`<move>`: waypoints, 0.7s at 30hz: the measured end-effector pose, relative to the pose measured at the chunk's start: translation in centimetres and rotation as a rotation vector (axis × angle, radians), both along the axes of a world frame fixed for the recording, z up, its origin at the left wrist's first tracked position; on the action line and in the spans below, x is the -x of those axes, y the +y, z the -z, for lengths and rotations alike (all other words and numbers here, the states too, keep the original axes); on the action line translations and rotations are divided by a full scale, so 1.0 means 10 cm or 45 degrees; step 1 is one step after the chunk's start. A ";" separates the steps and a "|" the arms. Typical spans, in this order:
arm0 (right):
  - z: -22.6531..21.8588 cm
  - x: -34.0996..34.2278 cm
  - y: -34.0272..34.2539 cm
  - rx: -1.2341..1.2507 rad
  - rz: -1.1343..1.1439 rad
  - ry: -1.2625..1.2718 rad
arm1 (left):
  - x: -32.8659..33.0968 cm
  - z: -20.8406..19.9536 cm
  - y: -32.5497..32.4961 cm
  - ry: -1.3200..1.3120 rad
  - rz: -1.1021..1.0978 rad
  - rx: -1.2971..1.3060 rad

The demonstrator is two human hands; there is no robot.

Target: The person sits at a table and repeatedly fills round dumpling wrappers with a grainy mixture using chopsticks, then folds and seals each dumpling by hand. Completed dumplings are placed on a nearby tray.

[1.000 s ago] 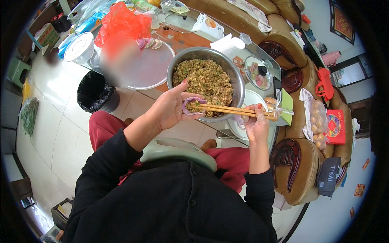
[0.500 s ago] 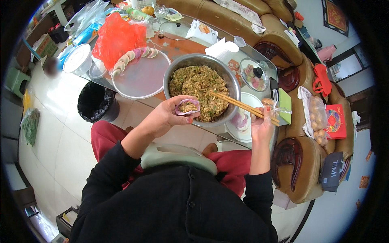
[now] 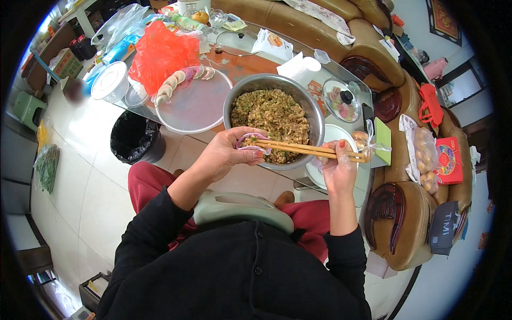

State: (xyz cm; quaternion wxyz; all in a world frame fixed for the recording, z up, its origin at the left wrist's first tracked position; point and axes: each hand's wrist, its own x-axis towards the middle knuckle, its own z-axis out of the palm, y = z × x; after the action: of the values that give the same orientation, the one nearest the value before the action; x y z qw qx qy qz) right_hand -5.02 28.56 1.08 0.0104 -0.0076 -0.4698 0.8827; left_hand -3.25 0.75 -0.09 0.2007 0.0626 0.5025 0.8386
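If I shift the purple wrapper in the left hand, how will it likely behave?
The purple wrapper is probably soft and floppy, since it curves in the left hand. It may tear if pinched hard, as its rim looks thin. The filling could spill if tipped, because it lies exposed.

Black-lined bin (image 3: 140,140) on tiled floor (image 3: 101,197), red box (image 3: 449,160) on a brown sofa (image 3: 418,224).

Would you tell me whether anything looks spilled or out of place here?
Nothing stands out: the filling lies inside the bowl, dumplings curve along the tray, and the chopsticks in the right hand reach the wrapper in the left hand.
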 end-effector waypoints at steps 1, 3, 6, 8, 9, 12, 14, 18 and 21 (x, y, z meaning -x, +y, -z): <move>-0.02 -0.01 -0.03 0.001 0.028 -0.022 | 0.00 0.00 0.00 -0.013 -0.022 -0.007; -0.02 -0.03 -0.02 0.034 0.039 -0.040 | 0.00 0.00 0.00 -0.039 -0.063 -0.020; 0.03 -0.07 0.06 0.076 0.012 -0.026 | -0.01 0.00 -0.03 -0.099 -0.062 -0.189; 0.06 -0.14 0.04 0.022 0.033 -0.033 | 0.00 0.03 -0.02 -0.144 -0.076 -0.274; 0.08 -0.14 0.06 0.049 0.071 -0.048 | 0.00 0.04 -0.01 -0.166 -0.083 -0.316; 0.02 -0.17 0.09 0.077 0.125 0.022 | 0.00 0.06 -0.01 -0.162 -0.101 -0.346; -0.01 -0.19 0.09 0.020 0.070 0.061 | 0.01 0.05 0.01 -0.186 -0.134 -0.353; -0.11 -0.15 0.15 -0.076 0.146 0.182 | 0.02 0.10 -0.03 -0.236 -0.228 -0.324; -0.16 -0.16 0.09 -0.928 0.208 0.371 | 0.04 0.06 -0.06 -0.237 -0.259 -0.274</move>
State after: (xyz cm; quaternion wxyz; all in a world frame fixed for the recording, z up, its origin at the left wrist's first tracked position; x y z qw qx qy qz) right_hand -3.38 29.42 2.69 0.1491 0.0844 -0.7437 0.6463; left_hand -3.62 0.19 -0.74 0.1527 -0.0453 0.3929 0.9057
